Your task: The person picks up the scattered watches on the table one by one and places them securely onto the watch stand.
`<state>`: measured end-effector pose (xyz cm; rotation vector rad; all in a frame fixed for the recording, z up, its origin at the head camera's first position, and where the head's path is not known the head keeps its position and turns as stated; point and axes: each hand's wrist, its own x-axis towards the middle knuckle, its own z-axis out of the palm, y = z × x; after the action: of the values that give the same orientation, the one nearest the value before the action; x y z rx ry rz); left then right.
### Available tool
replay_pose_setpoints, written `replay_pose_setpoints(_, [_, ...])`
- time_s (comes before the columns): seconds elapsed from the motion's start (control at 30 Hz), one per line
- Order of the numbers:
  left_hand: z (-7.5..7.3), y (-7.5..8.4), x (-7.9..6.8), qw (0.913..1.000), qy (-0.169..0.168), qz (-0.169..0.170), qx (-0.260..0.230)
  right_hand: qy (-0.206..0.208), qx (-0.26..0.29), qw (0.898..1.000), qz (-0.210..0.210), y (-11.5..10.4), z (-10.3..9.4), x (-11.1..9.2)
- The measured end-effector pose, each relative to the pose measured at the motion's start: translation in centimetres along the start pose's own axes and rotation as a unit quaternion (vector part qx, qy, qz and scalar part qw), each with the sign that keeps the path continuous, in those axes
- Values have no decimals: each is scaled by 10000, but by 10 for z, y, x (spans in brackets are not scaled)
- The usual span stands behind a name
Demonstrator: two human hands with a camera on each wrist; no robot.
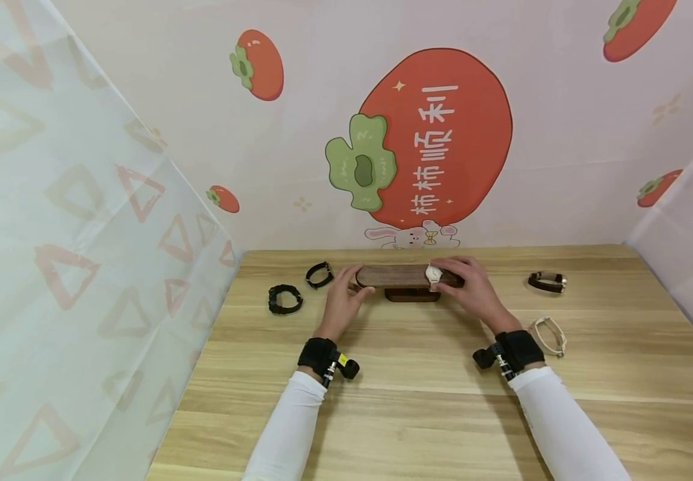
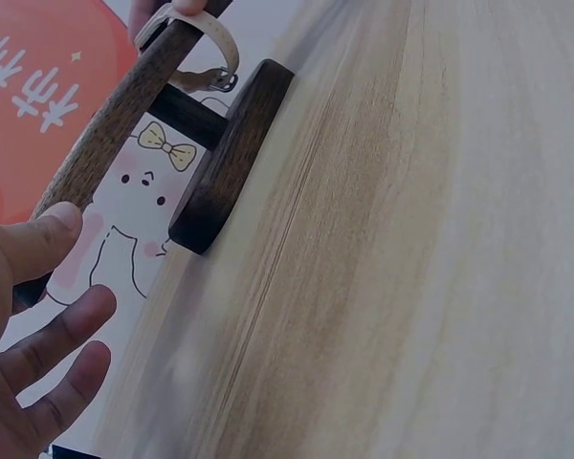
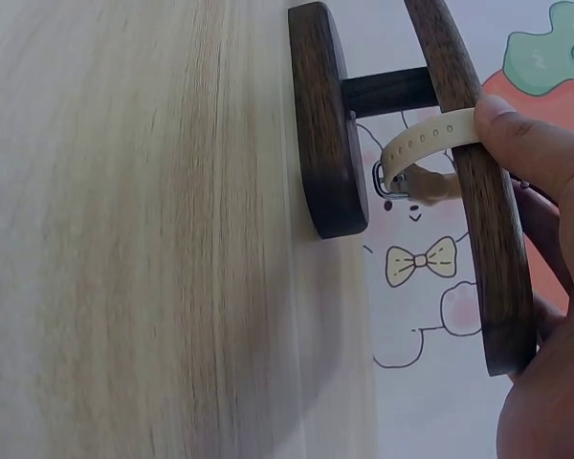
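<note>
A dark wooden watch stand (image 1: 385,276), a long bar on a post and flat base (image 3: 323,134), stands at the back of the table. My left hand (image 1: 341,302) grips the bar's left end; its thumb (image 2: 48,239) lies along the wood and two fingers spread away from it. A watch with a white dial (image 1: 433,273) and cream strap (image 3: 430,139) loops around the right part of the bar, its buckle (image 2: 227,80) hanging beneath. With my right hand (image 1: 474,288) I hold this watch against the bar, thumb pressing the strap.
Two black watches, one nearer (image 1: 286,310) and one farther (image 1: 320,284), lie to the left of the stand. To the right are a dark bracelet-like watch (image 1: 546,288) and a pale looped band (image 1: 543,341) near my right wrist. A patterned backdrop (image 1: 298,147) rises behind the table.
</note>
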<state>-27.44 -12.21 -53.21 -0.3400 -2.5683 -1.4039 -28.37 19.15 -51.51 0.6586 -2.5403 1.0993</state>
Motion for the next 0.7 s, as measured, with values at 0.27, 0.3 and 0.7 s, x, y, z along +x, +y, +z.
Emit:
replay_pose_setpoints(0.27, [0,-1,0,10000,-13,-18,14,87,-192,9998,1,-4,4,2])
replay_pose_setpoints(0.3, [0,-1,0,10000,-9,-14,9,92,-233,9997,-10,-5,4,3])
replay_pose_setpoints(0.7, [0,0,1,10000,-50,35,30,109,-363,9990,-227,-8,6,3])
